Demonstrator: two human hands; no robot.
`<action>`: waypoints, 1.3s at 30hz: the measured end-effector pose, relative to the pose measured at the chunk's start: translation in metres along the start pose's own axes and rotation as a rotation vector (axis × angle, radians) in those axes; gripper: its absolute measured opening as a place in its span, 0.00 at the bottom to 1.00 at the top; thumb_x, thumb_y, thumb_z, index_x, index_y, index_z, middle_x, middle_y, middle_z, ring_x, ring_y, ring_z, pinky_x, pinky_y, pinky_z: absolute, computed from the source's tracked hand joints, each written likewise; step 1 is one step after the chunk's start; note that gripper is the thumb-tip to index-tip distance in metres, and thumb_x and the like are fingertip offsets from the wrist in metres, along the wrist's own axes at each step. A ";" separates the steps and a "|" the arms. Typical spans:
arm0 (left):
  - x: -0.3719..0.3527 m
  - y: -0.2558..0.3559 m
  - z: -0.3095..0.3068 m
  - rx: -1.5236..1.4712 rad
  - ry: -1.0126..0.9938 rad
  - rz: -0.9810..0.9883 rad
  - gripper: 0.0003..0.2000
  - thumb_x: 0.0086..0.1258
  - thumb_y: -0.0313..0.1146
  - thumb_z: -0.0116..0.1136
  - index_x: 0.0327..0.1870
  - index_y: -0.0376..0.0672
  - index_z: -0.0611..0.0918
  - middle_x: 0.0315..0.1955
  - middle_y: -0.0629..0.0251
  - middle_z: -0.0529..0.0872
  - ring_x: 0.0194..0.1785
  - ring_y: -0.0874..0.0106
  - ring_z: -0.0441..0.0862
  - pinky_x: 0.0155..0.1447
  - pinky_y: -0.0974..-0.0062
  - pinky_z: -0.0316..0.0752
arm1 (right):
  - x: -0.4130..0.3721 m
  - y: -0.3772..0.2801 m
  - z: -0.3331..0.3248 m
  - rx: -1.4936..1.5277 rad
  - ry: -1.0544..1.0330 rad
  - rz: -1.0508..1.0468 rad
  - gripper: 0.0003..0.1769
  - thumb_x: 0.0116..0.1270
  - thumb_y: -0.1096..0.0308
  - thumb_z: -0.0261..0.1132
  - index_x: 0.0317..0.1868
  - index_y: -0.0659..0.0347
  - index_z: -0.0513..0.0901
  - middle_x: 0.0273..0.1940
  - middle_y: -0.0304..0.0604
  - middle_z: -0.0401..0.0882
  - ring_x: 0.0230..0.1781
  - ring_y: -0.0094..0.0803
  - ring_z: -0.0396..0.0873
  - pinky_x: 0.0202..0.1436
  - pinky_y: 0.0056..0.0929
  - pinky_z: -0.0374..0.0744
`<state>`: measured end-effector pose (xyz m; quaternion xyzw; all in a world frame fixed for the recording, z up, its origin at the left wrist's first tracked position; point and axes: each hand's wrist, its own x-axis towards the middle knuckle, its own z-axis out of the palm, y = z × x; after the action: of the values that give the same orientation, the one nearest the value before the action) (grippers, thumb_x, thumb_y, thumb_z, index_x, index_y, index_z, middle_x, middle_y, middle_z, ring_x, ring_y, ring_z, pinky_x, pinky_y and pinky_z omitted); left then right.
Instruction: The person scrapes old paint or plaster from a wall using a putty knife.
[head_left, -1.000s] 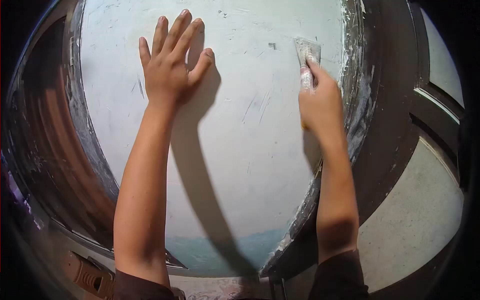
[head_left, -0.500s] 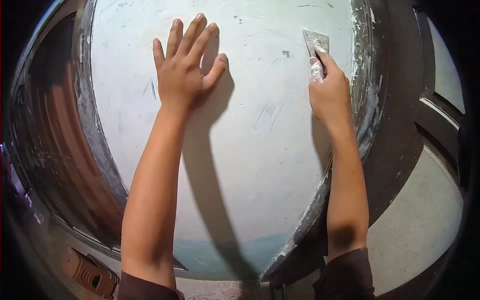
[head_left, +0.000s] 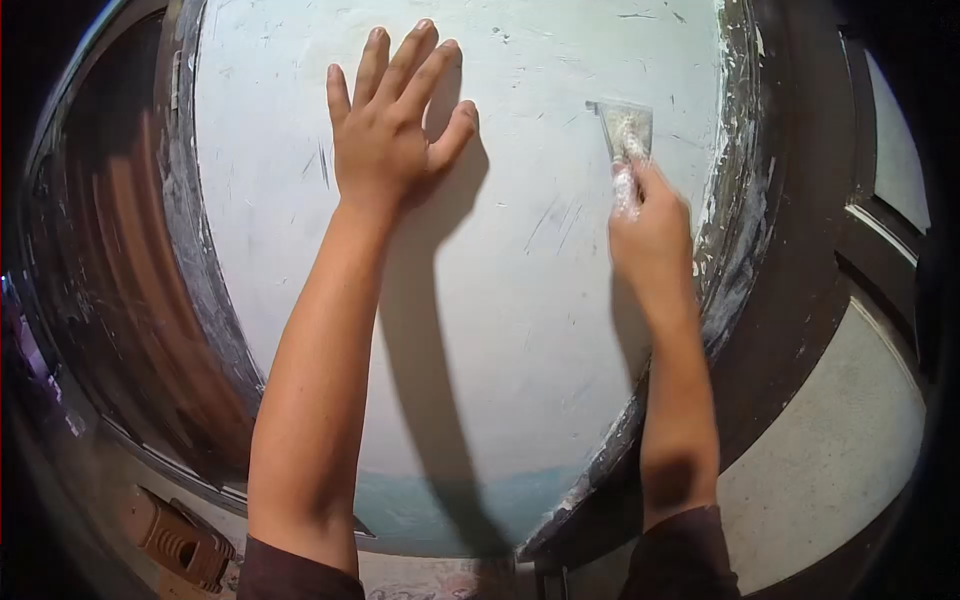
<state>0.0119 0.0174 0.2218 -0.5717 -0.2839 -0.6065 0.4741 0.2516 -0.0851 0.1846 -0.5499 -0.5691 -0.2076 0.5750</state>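
Observation:
A pale, scuffed wall panel (head_left: 510, 350) with scratches and dark chips fills the middle of the head view. My left hand (head_left: 395, 140) lies with fingers spread against its upper left part and holds nothing. On the right, my right hand (head_left: 650, 225) is wrapped round the handle of a putty knife (head_left: 629, 122). White paste coats the fingers and part of the blade. The blade points up and lies against the panel, its top left corner beside a small dark chip mark.
Dark, flaking frame strips (head_left: 725, 290) border the panel on both sides. A brown plastic stool (head_left: 185, 540) stands on the floor at lower left. Dark wooden panelling with pale insets (head_left: 830, 440) is on the right, and a brown, curtain-like surface (head_left: 150, 260) on the left.
My right hand has drawn the putty knife downward and slightly left over the panel. The left hand keeps its spread pose, appearing a little further right as the view shifts.

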 end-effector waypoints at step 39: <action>-0.007 -0.077 -0.048 -0.033 -0.207 0.188 0.30 0.72 0.58 0.61 0.77 0.76 0.77 0.83 0.81 0.68 0.87 0.65 0.59 0.87 0.47 0.50 | -0.006 -0.038 0.034 0.011 0.039 0.021 0.14 0.73 0.66 0.66 0.56 0.57 0.89 0.35 0.60 0.88 0.39 0.62 0.86 0.46 0.55 0.81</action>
<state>-0.0787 0.0066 0.2218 -0.6630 -0.2662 -0.5019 0.4875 0.2031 -0.0698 0.1863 -0.5485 -0.5530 -0.2090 0.5914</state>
